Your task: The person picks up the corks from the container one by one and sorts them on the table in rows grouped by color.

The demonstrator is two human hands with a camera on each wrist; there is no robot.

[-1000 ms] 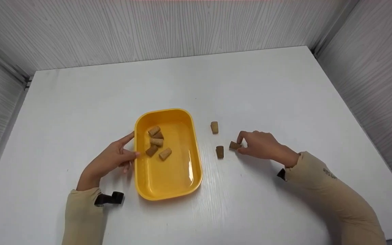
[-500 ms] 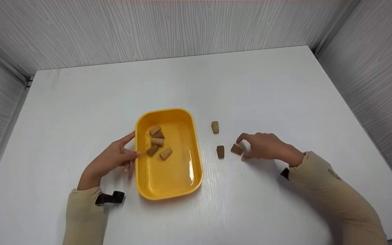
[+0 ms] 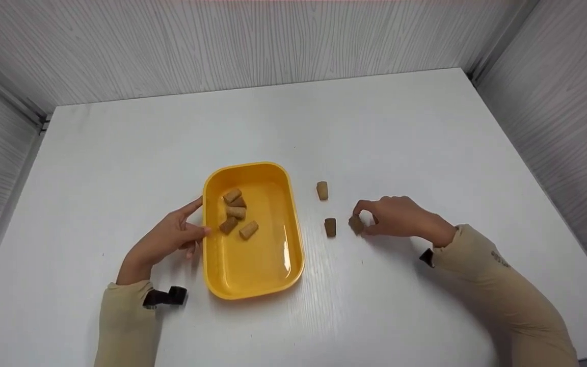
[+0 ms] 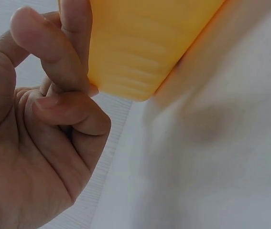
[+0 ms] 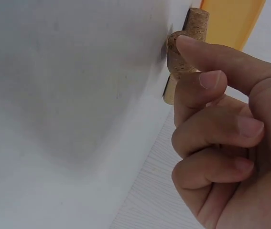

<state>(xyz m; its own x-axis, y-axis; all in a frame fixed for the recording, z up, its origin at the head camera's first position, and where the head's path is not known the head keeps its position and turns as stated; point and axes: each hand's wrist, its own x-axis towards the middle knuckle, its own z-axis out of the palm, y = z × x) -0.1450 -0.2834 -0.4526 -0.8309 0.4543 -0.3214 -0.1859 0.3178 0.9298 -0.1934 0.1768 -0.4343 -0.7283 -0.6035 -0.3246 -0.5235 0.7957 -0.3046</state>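
My left hand (image 3: pixel 163 239) holds the left wall of a yellow plastic tray (image 3: pixel 252 275), thumb tip over the rim and index finger along the outside. In the left wrist view other fingers (image 4: pixel 70 109) curl beside the tray's outer wall (image 4: pixel 140 43). My right hand (image 3: pixel 400 216) pinches a dark brown tapered cork stopper (image 3: pixel 356 225) between thumb and index finger, low over the table. The right wrist view shows this cork (image 5: pixel 176 59) at the fingertips, its remaining fingers curled in. Just left of it stands another dark cork (image 3: pixel 330 227), and a lighter cork (image 3: pixel 322 190) sits farther back.
Several light and dark corks (image 3: pixel 248 230) lie inside the tray, toward its back left. Everything rests on a white table (image 3: pixel 400 127) with grey wood-grain panels (image 3: pixel 252 41) behind and at both sides. A black strap (image 3: pixel 166 296) shows at my left cuff.
My right thumb and index finger first loosen round the dark cork, which turns on the table, then close on it again. The left hand and tray stay in place.
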